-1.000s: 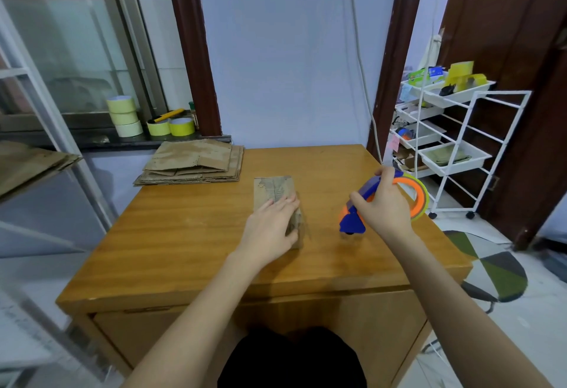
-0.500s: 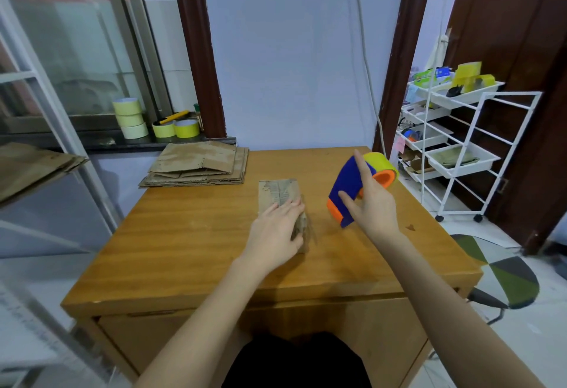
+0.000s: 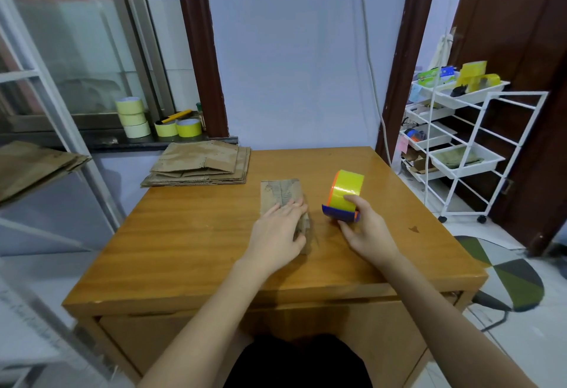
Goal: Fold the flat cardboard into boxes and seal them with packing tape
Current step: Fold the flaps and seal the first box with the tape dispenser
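My left hand [image 3: 277, 229] lies flat, fingers straight and together, pressing down on the near half of the small folded cardboard box [image 3: 283, 196], which sits near the middle of the wooden table [image 3: 190, 234]. The far half of the box shows beyond my fingertips, its worn top face toward me.

Just right of the box, my right hand [image 3: 365, 229] grips the tape dispenser [image 3: 343, 200]: my thumb curls over the yellow tape roll and my fingers wrap round the blue body from the near side. The dispenser is close beside the box but apart from it, with the roll on the far side of my grip and the blue edge pointing left toward the box.

At the far left corner of the table lies a stack of flat cardboard [image 3: 201, 163]. Behind it, on the window ledge, stand spare tape rolls [image 3: 132, 118]. A white wire trolley [image 3: 460, 142] stands to the right of the table.
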`<state>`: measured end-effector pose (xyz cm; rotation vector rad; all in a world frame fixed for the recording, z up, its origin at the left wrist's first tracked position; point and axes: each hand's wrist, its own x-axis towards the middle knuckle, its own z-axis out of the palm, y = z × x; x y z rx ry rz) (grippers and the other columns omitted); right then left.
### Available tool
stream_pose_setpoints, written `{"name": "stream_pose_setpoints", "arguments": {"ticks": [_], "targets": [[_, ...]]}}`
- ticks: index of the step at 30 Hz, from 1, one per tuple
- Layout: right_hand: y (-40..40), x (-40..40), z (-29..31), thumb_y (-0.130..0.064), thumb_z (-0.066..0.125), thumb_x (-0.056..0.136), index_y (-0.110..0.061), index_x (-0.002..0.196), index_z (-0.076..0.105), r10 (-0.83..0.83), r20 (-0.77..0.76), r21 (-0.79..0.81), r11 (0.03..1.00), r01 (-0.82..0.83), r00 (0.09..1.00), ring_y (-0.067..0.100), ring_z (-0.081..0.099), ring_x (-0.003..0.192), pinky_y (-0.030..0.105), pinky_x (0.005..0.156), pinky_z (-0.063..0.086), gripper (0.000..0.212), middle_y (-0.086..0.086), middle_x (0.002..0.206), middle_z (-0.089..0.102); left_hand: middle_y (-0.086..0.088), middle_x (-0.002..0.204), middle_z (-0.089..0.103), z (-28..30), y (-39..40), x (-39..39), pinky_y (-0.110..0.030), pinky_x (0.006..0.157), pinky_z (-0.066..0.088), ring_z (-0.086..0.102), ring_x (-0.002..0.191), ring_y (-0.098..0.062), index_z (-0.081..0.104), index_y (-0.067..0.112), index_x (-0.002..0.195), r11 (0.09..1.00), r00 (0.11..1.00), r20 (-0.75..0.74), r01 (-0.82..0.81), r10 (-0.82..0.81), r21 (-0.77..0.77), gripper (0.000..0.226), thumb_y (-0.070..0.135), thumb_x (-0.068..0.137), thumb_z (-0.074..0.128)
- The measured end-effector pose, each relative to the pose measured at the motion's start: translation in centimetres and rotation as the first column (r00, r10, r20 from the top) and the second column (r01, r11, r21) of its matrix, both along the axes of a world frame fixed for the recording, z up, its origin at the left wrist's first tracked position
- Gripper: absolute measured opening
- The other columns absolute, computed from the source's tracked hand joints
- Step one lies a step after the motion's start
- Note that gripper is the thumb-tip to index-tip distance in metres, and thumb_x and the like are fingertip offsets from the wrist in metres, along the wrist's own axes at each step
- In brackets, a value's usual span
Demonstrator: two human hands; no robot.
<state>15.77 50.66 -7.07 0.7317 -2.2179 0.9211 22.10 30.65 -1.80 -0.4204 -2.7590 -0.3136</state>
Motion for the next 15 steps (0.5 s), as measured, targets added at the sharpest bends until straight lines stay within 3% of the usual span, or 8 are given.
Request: {"name": "stream_pose_setpoints", "arguments": {"ticks": [2,5,8,11,15], "targets": [[0.6,0.5,0.0,0.002,0.08,0.07,-0.024,0.116,0.038,0.0,-0.034,0.052,0.999,0.002,0.999,0.025,0.061,0.056,0.017,0.054,0.037,0.068,0.007,0.077,0.063,0.01,0.156,0.022,0.0,0.0,0.0,-0.023,0.115,0.01,0.021,0.143,-0.005,0.029,0.025,0.148,1.0,1.0,-0.006,-0.005,0.005,0.002,0.059,0.03,0.094,0.05],[1.9,1.0,-0.2,0.002,0.083,0.065,-0.018,0.111,0.038,0.014,-0.028,0.147,0.989,-0.01,0.999,0.02,0.049,0.04,0.018,0.047,0.026,0.067,-0.005,0.063,0.047,0.011,0.157,0.022,0.1,0.1,0.1,-0.023,0.115,0.01,0.021,0.143,-0.006,0.029,0.026,0.148,1.0,1.0,-0.007,-0.006,0.006,0.003,0.059,0.03,0.094,0.05],[3.1,1.5,-0.2,0.001,0.081,0.067,-0.02,0.114,0.036,0.016,0.023,0.19,0.982,-0.02,1.0,0.022,0.048,0.039,0.022,0.045,0.026,0.068,-0.009,0.063,0.041,0.011,0.156,0.023,0.2,0.1,0.1,-0.025,0.115,0.014,0.023,0.142,-0.008,0.03,0.026,0.148,1.0,1.0,-0.004,-0.008,0.008,0.007,0.057,0.026,0.094,0.05],[4.1,2.2,-0.4,0.0,0.077,0.073,-0.027,0.117,0.032,0.005,0.105,0.249,0.968,-0.031,0.994,0.023,0.048,0.041,0.025,0.046,0.025,0.069,-0.015,0.059,0.035,0.012,0.154,0.029,0.3,0.1,0.1,-0.027,0.111,0.028,0.031,0.138,-0.011,0.034,0.026,0.146,1.0,1.0,-0.02,-0.024,0.024,-0.002,0.056,0.019,0.093,0.051],[5.1,2.8,-0.9,-0.003,0.065,0.085,-0.025,0.129,0.025,-0.068,0.214,0.305,0.952,0.0,0.975,0.013,0.04,0.05,0.02,0.048,0.034,0.064,-0.015,0.061,0.033,0.012,0.15,0.035,0.6,0.2,0.2,-0.028,0.103,0.037,0.038,0.133,-0.012,0.038,0.025,0.143,0.999,0.999,-0.009,-0.034,0.034,-0.015,0.054,0.017,0.091,0.052]]}}
